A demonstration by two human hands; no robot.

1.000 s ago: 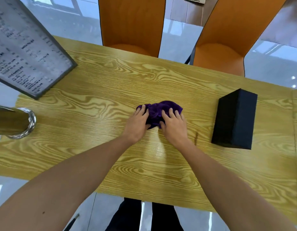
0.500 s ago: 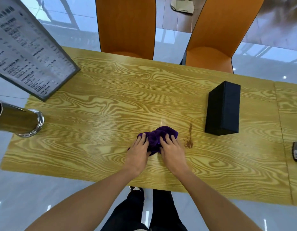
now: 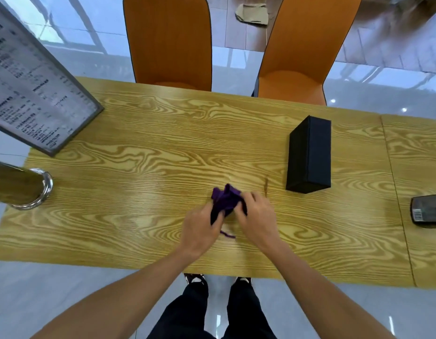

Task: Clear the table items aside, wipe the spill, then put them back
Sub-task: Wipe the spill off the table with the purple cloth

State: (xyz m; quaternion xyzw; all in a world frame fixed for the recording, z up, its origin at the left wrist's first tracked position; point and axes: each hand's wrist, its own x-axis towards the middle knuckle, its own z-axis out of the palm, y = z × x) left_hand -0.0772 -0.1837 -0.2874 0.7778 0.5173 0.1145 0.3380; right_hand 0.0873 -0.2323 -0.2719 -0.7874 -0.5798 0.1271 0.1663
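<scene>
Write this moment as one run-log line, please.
stage: wiping | left hand: on purple cloth | right hand: on cloth | brown streak: remains | black box: aside

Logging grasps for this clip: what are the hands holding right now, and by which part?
Both hands, left and right, hold the bunched purple cloth, one gripping each side of its lower part.

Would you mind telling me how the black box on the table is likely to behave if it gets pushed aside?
The black box lies on a long side, so it probably slides rather than tips. Its flat faces and sharp edges suggest it is stiff and won't roll. Its weight cannot be judged.
</scene>
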